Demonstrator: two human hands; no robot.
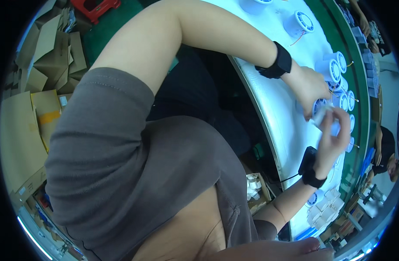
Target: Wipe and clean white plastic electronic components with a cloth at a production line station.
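Note:
My left hand, reaching in from the top of the view, has its fingers curled round a small white cylindrical fan on the white work table. Its fingertips are partly hidden. Just below it, my right hand is raised with thumb and fingers pinched together. At those fingertips is a blurred, whitish, see-through piece, too smeared to name. Beyond both hands stand several more white fans with round grilles and short thin wires. Each wrist has a black band.
Another fan stands farther up the table. White parts are stacked near the lower end. A green conveyor runs along the far side, with other people beyond. Cardboard boxes and a red stool are at left.

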